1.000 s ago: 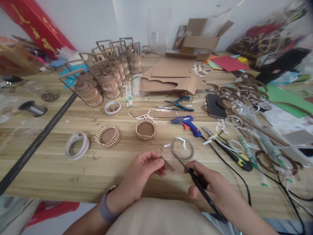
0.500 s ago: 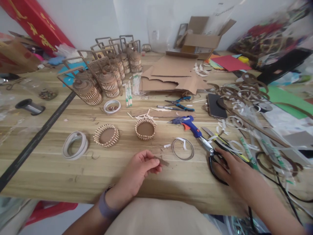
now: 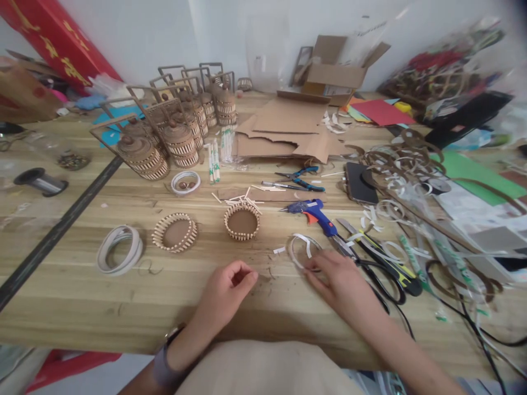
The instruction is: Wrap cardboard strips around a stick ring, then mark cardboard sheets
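My left hand (image 3: 228, 288) rests on the wooden table (image 3: 82, 296) with its fingers curled into a pinch. Only a brown tip of a small cardboard strip (image 3: 261, 277) shows at the fingertips. My right hand (image 3: 335, 280) lies flat with fingers stretched out, and its fingertips touch the near edge of a thin tape ring (image 3: 303, 248). The black-handled scissors (image 3: 370, 269) lie on the table just right of that hand. A small round basket of sticks (image 3: 242, 220) and a flatter stick ring (image 3: 175, 232) stand beyond my hands.
A blue glue gun (image 3: 313, 211), a utility knife (image 3: 395, 263) and pliers (image 3: 298, 178) lie at centre right, and a phone (image 3: 359, 184) sits beyond. Finished stick baskets (image 3: 164, 137) stand back left, cardboard sheets (image 3: 288, 129) behind. A white tape roll (image 3: 119, 249) is at left, paper scraps at right.
My right hand set the scissors down on the table at the right, then moved left to the thin tape ring. My left hand curled in tighter, so the strip is mostly hidden.
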`<act>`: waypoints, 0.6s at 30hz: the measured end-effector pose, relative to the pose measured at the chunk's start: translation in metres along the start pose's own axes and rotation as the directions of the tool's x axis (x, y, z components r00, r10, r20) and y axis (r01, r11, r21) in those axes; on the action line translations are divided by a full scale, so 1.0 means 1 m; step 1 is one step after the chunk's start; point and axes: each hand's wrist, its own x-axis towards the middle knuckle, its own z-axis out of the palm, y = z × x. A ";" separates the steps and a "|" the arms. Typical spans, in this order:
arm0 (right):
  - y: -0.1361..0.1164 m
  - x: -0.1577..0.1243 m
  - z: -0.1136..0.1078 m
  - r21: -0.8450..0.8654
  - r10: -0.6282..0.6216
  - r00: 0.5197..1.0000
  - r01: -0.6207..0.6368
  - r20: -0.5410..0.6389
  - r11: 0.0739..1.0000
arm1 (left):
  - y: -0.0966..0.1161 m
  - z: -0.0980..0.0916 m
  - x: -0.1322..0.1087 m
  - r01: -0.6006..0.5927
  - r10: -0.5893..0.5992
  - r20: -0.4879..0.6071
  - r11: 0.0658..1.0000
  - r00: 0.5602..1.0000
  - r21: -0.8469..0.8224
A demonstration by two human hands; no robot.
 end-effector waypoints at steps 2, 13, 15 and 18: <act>0.006 0.002 -0.013 0.098 0.082 0.988 -0.069 -0.128 0.993 | -0.003 0.001 0.001 -0.076 0.084 -0.038 0.984 0.996 0.164; 0.017 0.005 -0.036 0.213 0.264 0.964 -0.249 -0.043 0.945 | -0.022 -0.003 0.010 -0.237 0.487 -0.016 0.453 0.873 0.860; 0.013 0.004 -0.039 0.236 0.245 0.970 -0.236 -0.007 0.943 | -0.023 -0.003 0.010 -0.217 0.493 -0.017 0.414 0.870 0.884; 0.000 0.003 -0.046 0.270 0.221 0.975 -0.204 -0.031 0.941 | -0.016 -0.004 0.007 -0.264 0.517 -0.037 0.495 0.855 0.828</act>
